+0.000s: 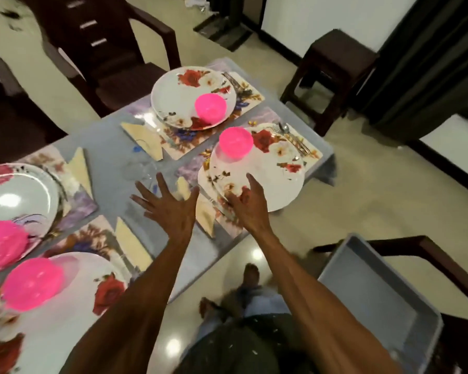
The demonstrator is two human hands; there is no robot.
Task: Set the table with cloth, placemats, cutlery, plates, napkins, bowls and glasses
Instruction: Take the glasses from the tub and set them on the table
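Plainly, both hands hover open, left hand (168, 209) near a clear glass (141, 168) at eleven o'clock; the right hand (247, 203) could nudge the overhanging floral plate (270, 182) off the bench (106, 157)

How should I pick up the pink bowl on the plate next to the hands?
The pink bowl looks upside down on the plate, domed side up, so there is no open rim to pinch. Probably come straight down from above and spread your fingers around its round sides, near the bottom edge. Neither hand touches it now.
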